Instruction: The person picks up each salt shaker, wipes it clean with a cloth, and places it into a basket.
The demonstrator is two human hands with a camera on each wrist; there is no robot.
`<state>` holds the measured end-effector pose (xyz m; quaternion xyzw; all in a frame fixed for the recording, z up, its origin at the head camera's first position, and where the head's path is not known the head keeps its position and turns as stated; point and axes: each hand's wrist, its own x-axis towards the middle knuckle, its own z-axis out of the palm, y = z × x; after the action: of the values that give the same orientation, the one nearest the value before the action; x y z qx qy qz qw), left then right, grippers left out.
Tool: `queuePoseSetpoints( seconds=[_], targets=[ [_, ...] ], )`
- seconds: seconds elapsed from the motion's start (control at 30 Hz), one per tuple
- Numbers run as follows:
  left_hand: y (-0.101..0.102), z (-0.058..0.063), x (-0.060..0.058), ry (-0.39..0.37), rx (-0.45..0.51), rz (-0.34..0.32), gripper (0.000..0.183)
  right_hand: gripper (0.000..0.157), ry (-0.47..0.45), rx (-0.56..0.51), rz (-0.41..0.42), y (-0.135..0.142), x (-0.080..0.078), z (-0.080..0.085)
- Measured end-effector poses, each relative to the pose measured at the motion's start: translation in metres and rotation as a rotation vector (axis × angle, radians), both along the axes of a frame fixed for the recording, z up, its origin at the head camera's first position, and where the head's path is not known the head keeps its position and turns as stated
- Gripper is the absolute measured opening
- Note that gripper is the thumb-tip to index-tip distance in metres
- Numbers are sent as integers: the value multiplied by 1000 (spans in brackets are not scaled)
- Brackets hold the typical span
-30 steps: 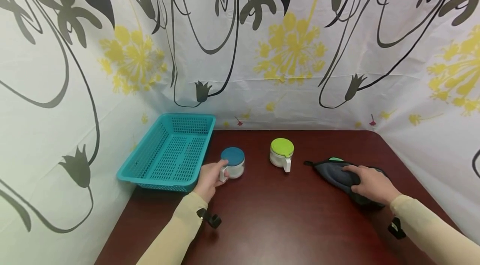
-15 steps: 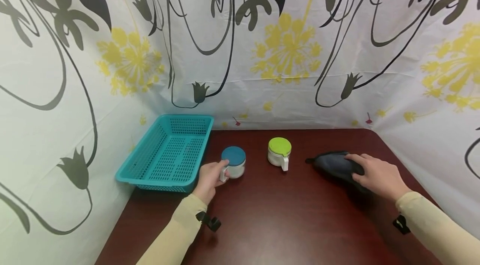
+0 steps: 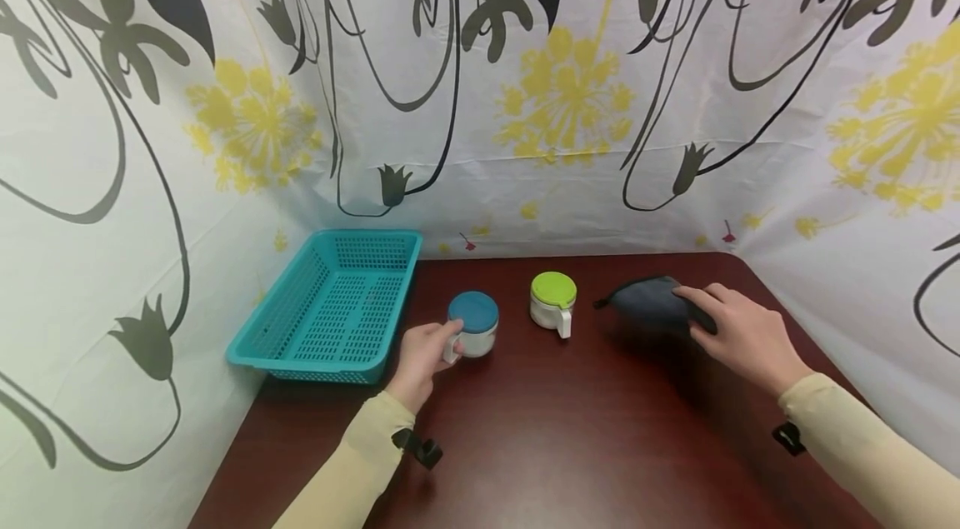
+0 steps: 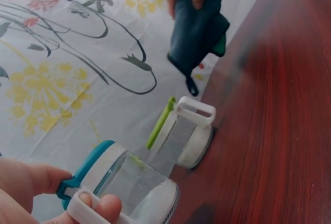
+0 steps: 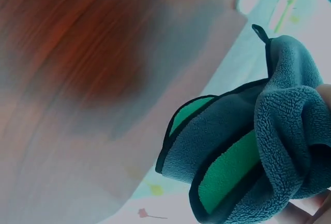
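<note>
My left hand (image 3: 422,358) grips the white handle of a glass seasoning jar (image 4: 142,185) with a blue lid (image 3: 474,311). Its thumb lies against the lid's edge. Whether the jar's base touches the table cannot be told. To its right stands a second seasoning jar (image 3: 543,314) with a lime-green lid (image 3: 553,289), its handle toward me. My right hand (image 3: 750,337) holds a bunched dark grey-blue cloth (image 3: 648,304) above the table at the right. Green patches, dark edging and a small hanging loop show on the cloth (image 5: 282,131) in the right wrist view.
A turquoise plastic basket (image 3: 255,354) with perforated sides stands at the table's left back corner, close to the left hand. Dark red-brown wood makes up the table (image 3: 547,437). A white patterned curtain (image 3: 480,137) hangs behind and along both sides.
The right hand has raised the cloth from the table and brought it a little left. The left hand, with the blue-lidded jar, has shifted slightly right. The head view has turned slightly.
</note>
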<state>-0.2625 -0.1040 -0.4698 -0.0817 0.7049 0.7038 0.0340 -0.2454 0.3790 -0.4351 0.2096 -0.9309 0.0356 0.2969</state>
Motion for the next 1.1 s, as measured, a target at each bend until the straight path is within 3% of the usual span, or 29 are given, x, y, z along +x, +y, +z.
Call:
queuePoseSetpoints(
  seconds=[0.27,0.53,1.1],
  targets=[
    [7,1,5,3,-7,-47,44,60,68,11,31,-21,0,15],
    [17,4,6,15,15,-53,44,59,91,9,67,-47,-2,26],
    [36,5,6,42,31,-65,43,56,68,31,228,-119,-6,20]
  ],
)
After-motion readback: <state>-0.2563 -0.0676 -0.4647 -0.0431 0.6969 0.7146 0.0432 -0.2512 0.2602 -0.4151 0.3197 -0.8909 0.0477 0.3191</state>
